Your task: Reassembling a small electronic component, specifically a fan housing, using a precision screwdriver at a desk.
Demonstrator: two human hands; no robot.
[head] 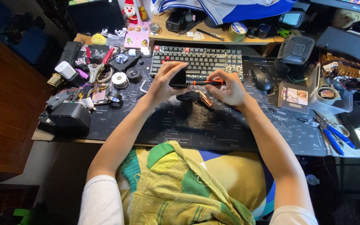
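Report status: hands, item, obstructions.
Left hand grips small black box. Right hand holds orange-and-black screwdriver, tip at box. Black part and copper-coloured piece lie underneath.

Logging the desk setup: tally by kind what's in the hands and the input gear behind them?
Screwdriver, orange and black, in right hand: 1
Small black block in left hand: 1
Keyboard: 1
Mouse: 1
Total: 4

Both arms are bare below short white sleeves point(101, 200) at the frame's bottom edge. A frayed yellow-green patchwork cloth point(180, 187) drapes the lap.
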